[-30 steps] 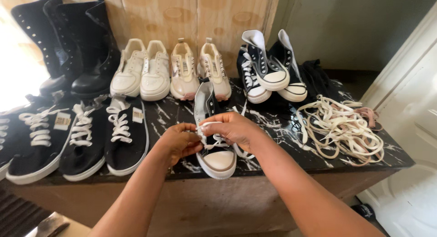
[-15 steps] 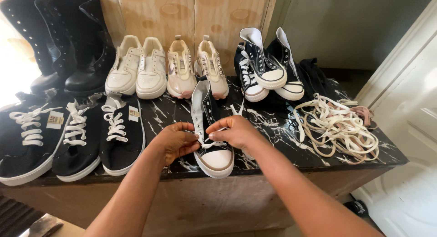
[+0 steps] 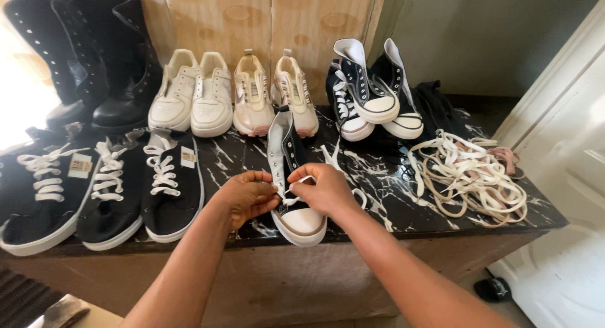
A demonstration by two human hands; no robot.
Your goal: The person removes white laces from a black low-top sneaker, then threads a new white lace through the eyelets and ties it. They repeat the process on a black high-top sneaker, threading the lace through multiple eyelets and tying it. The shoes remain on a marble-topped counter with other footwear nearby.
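Note:
A black high-top sneaker [image 3: 291,170] with a white toe cap stands toe-first at the front edge of the black marble-patterned table [image 3: 384,189]. My left hand [image 3: 247,195] pinches the white lace [image 3: 301,180] at the sneaker's left side, near the lowest eyelets. On the right side my right hand [image 3: 322,188] grips the same lace, pulled taut between both hands. A loose lace end trails to the right of the shoe.
Black low sneakers [image 3: 107,186] with white laces line the left. Black boots [image 3: 88,57], white sneakers [image 3: 192,92], cream sneakers [image 3: 272,92] and stacked black high-tops [image 3: 372,92] stand along the wooden back wall. A pile of loose laces [image 3: 469,177] lies right. A white door [image 3: 567,177] is at the right.
Both hands have come lower and closer to the toe of the sneaker, drawing the lace tighter. The view has shifted slightly.

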